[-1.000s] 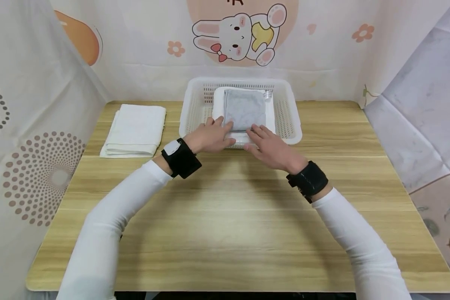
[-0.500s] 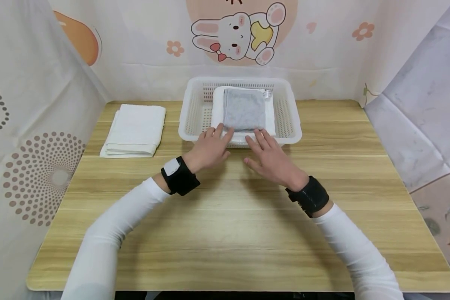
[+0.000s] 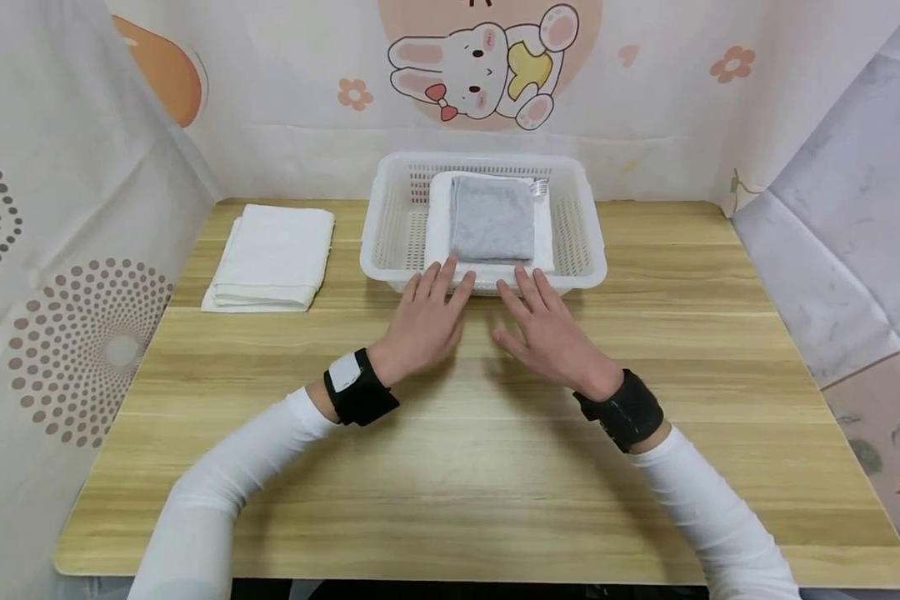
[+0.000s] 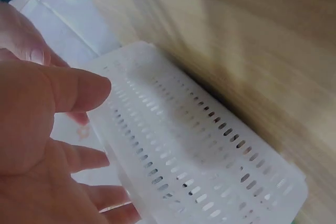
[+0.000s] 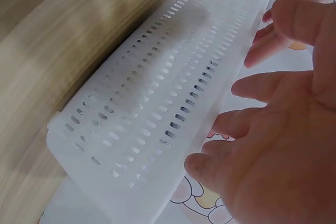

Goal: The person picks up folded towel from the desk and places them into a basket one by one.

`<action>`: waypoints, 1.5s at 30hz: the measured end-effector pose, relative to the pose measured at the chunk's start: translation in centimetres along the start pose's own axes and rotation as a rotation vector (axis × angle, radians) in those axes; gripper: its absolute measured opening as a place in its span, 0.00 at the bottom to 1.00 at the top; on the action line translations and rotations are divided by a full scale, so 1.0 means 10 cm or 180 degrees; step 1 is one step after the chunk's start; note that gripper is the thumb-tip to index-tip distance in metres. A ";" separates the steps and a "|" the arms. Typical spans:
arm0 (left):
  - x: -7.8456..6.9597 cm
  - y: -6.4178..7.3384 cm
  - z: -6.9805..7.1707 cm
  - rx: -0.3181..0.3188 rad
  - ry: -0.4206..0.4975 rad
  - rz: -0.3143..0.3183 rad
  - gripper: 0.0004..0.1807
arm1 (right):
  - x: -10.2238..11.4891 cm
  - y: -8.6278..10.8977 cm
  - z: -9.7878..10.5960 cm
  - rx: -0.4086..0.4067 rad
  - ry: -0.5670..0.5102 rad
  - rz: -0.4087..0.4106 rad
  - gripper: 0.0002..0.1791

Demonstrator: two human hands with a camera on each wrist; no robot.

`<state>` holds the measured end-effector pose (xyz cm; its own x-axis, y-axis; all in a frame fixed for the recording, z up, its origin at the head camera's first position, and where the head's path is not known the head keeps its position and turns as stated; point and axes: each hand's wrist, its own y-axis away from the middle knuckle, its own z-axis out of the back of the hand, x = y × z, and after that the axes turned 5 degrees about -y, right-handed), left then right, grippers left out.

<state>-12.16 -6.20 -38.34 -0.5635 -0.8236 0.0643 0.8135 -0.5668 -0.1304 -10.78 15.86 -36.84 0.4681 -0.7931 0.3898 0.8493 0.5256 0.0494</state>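
A white perforated plastic basket (image 3: pixel 371 242) stands at the back middle of the table. In it a folded grey towel (image 3: pixel 492 218) lies on a folded white towel (image 3: pixel 438 225). My left hand (image 3: pixel 423 325) is at the basket's near rim, fingers fairly straight and spread, holding nothing. To its right my right hand (image 3: pixel 555 337) is at the same rim with fingers extended. Both wrist views show the slotted near wall, basket wall (image 4: pixel 184 145) and basket wall (image 5: pixel 152 87), beyond the fingers. Whether the fingertips touch the rim is hard to tell.
Another folded white towel (image 3: pixel 273 258) lies on the wooden table (image 3: pixel 465 483) to the left of the basket. Behind the table hangs a white printed curtain (image 3: pixel 285 92), with patterned cloth on both sides.
Both hands have drawn back toward the person, from above the towels to the basket's near rim. The basket and towels have stayed in place.
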 end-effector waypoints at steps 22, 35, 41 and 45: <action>0.07 0.31 -0.19 -0.0119 -0.0026 0.0081 0.43 | 0.02 0.10 -0.08 -0.0030 -0.0129 -0.0119 0.42; 0.39 0.45 -0.21 -0.0284 0.0118 0.0328 0.42 | 0.02 0.11 -0.08 0.0038 -0.0162 -0.0176 0.43; 0.55 0.50 -0.17 -0.0224 0.0221 0.0522 0.44 | 0.02 0.11 -0.08 0.0022 -0.0154 -0.0175 0.43; 0.69 0.53 -0.17 -0.0168 0.0281 0.0657 0.44 | 0.01 0.11 -0.08 0.0021 -0.0144 -0.0171 0.44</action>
<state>-12.04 -14.86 -40.27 -0.3983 -0.9156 -0.0555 0.9054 -0.3828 -0.1835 -9.60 16.04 -37.50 0.4104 -0.8055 0.4275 0.8712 0.4848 0.0773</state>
